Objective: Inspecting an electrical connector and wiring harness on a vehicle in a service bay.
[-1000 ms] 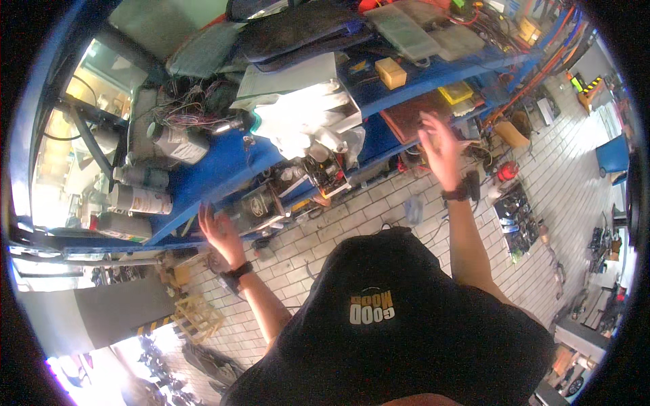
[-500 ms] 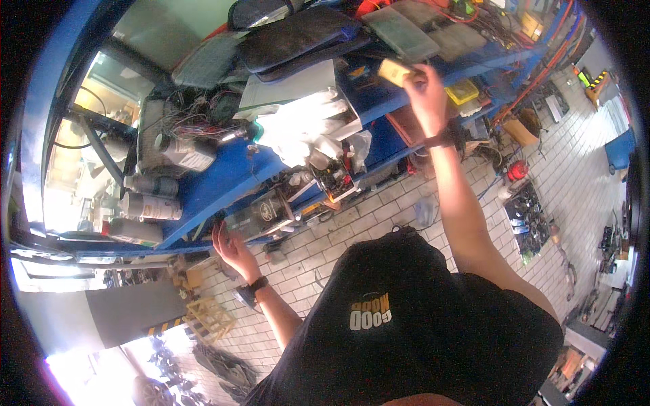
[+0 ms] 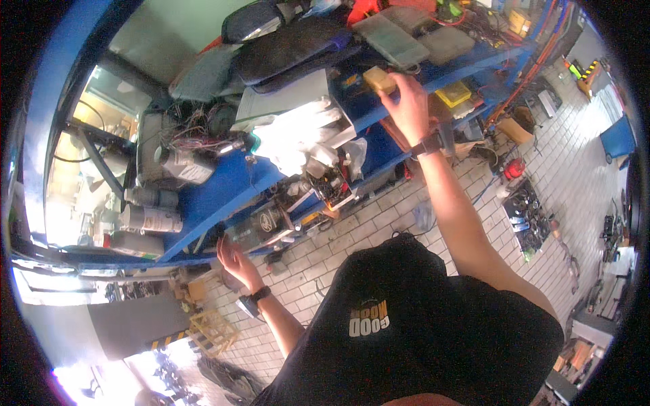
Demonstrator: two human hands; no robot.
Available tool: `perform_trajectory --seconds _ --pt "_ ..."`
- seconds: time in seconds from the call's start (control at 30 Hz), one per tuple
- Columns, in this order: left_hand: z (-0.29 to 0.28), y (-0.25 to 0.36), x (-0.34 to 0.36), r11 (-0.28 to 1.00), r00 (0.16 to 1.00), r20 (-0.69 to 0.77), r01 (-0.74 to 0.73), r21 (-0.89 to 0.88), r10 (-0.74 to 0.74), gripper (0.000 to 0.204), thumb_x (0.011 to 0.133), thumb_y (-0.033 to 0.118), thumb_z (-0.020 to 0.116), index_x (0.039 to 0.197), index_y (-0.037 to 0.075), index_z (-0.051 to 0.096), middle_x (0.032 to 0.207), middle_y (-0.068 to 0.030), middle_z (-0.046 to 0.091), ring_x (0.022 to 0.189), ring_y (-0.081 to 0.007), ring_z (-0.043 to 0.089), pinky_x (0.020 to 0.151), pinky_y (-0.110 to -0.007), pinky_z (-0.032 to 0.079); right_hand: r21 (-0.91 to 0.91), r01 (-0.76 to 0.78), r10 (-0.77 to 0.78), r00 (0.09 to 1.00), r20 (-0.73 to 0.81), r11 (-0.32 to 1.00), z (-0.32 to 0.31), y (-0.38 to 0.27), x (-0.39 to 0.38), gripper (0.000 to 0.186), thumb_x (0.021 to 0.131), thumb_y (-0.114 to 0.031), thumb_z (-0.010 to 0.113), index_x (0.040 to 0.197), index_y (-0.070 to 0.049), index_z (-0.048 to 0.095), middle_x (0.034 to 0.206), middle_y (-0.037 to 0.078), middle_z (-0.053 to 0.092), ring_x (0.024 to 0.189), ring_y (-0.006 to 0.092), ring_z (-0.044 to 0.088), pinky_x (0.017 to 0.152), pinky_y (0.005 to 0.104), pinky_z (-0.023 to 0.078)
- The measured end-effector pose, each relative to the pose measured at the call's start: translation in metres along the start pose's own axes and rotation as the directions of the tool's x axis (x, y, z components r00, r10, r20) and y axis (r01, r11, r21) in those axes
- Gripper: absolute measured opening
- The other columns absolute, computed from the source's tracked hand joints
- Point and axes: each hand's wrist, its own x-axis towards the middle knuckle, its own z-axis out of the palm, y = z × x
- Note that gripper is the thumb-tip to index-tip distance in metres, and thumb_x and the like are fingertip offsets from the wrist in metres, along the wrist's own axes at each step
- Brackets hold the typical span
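My right hand (image 3: 408, 108) is raised to the upper blue shelf (image 3: 433, 78), with its fingers around the near side of a small tan box (image 3: 378, 78) that sits at the shelf's edge. A dark watch is on that wrist. My left hand (image 3: 232, 256) is low, fingers spread and holding nothing, just below the edge of a lower blue shelf (image 3: 223, 186). It is next to a dark flat device (image 3: 256, 227) lying there. My black shirt fills the bottom of the view.
The blue rack is crammed: white cloth (image 3: 298, 132), tangled wires (image 3: 196, 132), grey canisters (image 3: 152, 218), dark cushions (image 3: 291, 44), clear parts cases (image 3: 393, 37), a yellow case (image 3: 452, 93). Tools and parts litter the tiled floor (image 3: 528, 210) at right. A wooden crate (image 3: 211, 331) stands lower left.
My right hand has risen from open air up to the tan box on the upper shelf. My left hand has moved a little right, toward the lower shelf edge.
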Motion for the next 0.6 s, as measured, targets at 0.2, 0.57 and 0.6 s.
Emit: perform_trajectory --seconds 0.2,0.57,0.6 --pt "0.004 -0.011 -0.001 1.0 1.0 0.018 -0.016 -0.023 0.016 0.033 0.088 0.013 0.055 0.119 0.003 0.05 0.115 -0.005 0.054 0.096 -0.0138 0.052 0.076 -0.027 0.044 0.086 -0.01 0.018 0.995 -0.099 0.996 -0.034 -0.009 -0.016 0.038 0.078 -0.021 0.064 0.112 -0.006 0.053 0.098 0.015 0.055 0.081 0.0313 0.054 0.072 0.0379 0.044" --pt "0.001 -0.053 -0.001 0.961 0.99 0.085 0.132 -0.242 -0.115 0.032 0.089 0.012 0.05 0.119 -0.001 0.049 0.11 -0.0089 0.059 0.092 -0.0172 0.059 0.07 -0.026 0.046 0.152 -0.473 0.458 0.88 0.123 0.868 -0.109 -0.002 -0.161 0.022 0.086 -0.014 0.055 0.106 -0.005 0.057 0.094 0.005 0.058 0.064 0.0121 0.05 0.054 0.0254 0.04" --pt "0.003 -0.068 0.0 0.953 0.987 0.096 0.153 -0.261 -0.132 0.032 0.089 0.013 0.051 0.119 -0.001 0.05 0.107 -0.0086 0.06 0.091 -0.0165 0.059 0.069 -0.026 0.046 0.108 -0.461 0.452 0.886 0.1 0.881 -0.11 0.001 -0.169 0.021 0.086 -0.014 0.054 0.105 -0.005 0.058 0.093 0.005 0.058 0.065 0.0119 0.05 0.054 0.025 0.039"
